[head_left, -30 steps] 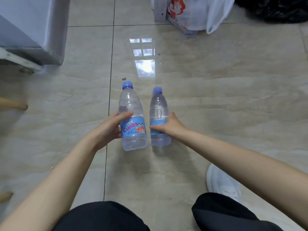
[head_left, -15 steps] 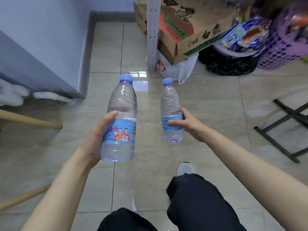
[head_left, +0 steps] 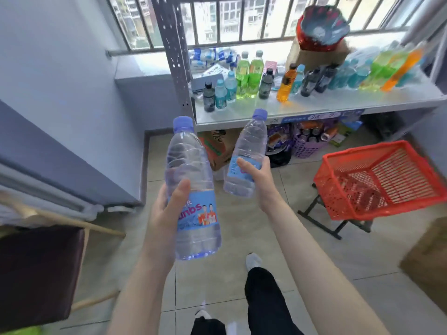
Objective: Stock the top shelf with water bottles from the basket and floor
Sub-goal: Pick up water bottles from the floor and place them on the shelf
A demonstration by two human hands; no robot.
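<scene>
My left hand grips a large clear water bottle with a blue cap and blue label, held upright at chest height. My right hand holds a smaller clear water bottle with a blue cap, tilted a little to the right, its cap near the shelf's front edge. The white top shelf is ahead and above the bottles, with several coloured drink bottles standing on it. A red mesh basket sits on a black folding stand to the right; it looks empty.
A perforated metal shelf post rises just left of the shelf. Under the shelf are a cardboard box, a purple basket and packets. A grey cabinet stands on the left, a brown box at the right edge.
Both bottles have been lifted off the floor and raised to shelf height. The view has swung up from the tiles to the shelf, window and red basket.
</scene>
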